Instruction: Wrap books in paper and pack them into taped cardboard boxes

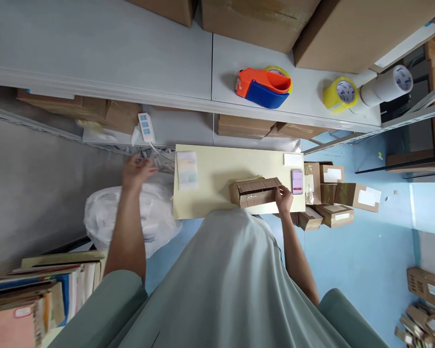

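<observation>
Your right hand [283, 199] has its grip pinching the right end of the box [255, 198], which lies on the bench [217, 166] near its front edge, left of the phone [297, 181]. Your left hand [135, 172], grip loosely spread, hangs beyond the bench's left end, near the bag [110, 212].

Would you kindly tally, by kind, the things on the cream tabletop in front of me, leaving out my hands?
Cardboard box: 1
Phone: 1
White slip: 1
Pale printed sheet or packet (cannot tell which): 1
Total: 4
</observation>
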The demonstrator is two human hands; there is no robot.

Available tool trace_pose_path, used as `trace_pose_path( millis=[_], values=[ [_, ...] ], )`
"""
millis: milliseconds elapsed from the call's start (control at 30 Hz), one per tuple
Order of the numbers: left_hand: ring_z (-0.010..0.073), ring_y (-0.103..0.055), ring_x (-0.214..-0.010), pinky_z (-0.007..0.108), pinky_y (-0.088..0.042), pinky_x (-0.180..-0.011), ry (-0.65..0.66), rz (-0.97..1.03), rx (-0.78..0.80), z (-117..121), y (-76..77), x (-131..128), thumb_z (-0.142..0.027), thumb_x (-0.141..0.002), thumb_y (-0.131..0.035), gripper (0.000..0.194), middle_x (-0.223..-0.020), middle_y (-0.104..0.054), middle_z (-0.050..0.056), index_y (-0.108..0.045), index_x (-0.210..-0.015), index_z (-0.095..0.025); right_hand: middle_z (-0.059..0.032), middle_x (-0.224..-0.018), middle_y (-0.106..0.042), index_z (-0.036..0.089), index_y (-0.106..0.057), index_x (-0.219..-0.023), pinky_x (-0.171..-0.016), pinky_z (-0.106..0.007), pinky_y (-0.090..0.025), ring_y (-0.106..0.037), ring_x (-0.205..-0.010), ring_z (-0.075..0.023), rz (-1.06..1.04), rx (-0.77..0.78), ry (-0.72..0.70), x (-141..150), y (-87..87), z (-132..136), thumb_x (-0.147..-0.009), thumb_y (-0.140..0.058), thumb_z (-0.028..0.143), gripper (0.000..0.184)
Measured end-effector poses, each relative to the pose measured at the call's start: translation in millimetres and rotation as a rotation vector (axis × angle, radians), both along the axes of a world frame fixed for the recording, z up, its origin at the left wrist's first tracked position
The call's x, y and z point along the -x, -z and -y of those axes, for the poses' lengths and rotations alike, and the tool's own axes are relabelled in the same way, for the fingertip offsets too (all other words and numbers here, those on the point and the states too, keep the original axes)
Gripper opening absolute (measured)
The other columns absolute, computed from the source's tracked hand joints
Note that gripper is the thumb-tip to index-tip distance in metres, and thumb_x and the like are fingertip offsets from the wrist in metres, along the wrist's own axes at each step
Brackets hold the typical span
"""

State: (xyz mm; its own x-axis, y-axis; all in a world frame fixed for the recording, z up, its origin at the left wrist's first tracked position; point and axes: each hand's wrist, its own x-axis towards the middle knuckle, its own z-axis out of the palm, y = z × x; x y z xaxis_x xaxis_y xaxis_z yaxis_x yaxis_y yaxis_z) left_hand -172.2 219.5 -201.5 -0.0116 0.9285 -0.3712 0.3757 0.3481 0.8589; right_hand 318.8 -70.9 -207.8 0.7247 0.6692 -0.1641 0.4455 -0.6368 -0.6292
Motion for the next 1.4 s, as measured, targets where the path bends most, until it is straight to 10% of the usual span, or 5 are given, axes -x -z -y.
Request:
trace_pose_path(
  millis=[133,367,600,833,1400],
  values=[
    [0.0265,-0.079,-0.090,0.046,-0.066,-0.091,0.209,0.140,0.303,87,17.1,-89,-0.063,-0.081,-0.092,0.062,-0.096,-0.081,0.007,-0.068,-0.118,-0.019,-0.0234,-0.114,-0.085,0.015,-0.082,-0.108,-0.087,-0.050,-0.064,-0.082,-0.100,-0.0391,-0.056,0.001,-0.017,-2,-5.9,-2,-0.094,-0.055,0.077,0.070],
    [0.0348,-0.080,-0.119,0.044,-0.063,-0.103,0.441,0.229,0.183,181,17.6,-191,-0.082,-0.088,-0.071,0.065,-0.119,-0.084,0.015,-0.075,-0.106,-0.020,-0.0195,-0.125,-0.084,0.017,-0.081,-0.124,-0.089,-0.047,-0.065,-0.081,-0.107,-0.0360,-0.251,-0.048,-0.168,-1,-14.5,-8,-0.099,-0.054,0.081,0.073],
    [0.0303,-0.078,-0.123,0.042,-0.063,-0.106,0.370,-0.142,-0.088,192,-1.2,-211,-0.049,-0.107,-0.064,0.070,-0.148,-0.074,0.015,-0.045,-0.171,-0.026,-0.0185,-0.146,-0.073,0.024,-0.056,-0.166,-0.093,-0.049,-0.070,-0.078,-0.117,-0.0333,-0.379,-0.109,-0.293,-10,-28.7,-3,-0.102,-0.062,0.074,0.081],
    [0.0252,-0.079,-0.117,0.039,-0.065,-0.106,0.517,-0.151,-0.218,187,-17.1,-229,-0.044,-0.111,-0.054,0.047,-0.156,-0.068,0.013,-0.069,-0.151,-0.024,-0.0108,-0.151,-0.063,0.036,-0.069,-0.154,-0.097,-0.049,-0.073,-0.075,-0.111,-0.0261,-0.328,-0.127,-0.531,-34,-29.5,0,-0.108,-0.059,0.066,0.056],
    [0.0259,-0.080,-0.119,0.040,-0.068,-0.102,0.394,-0.089,-0.145,188,-14.1,-257,-0.036,-0.106,-0.058,0.043,-0.158,-0.070,0.008,-0.073,-0.146,-0.028,-0.0135,-0.152,-0.068,0.031,-0.074,-0.149,-0.090,-0.045,-0.073,-0.077,-0.118,-0.0291,-0.381,-0.198,-0.475,-61,-16.2,-7,-0.109,-0.055,0.067,0.057]
  ],
)
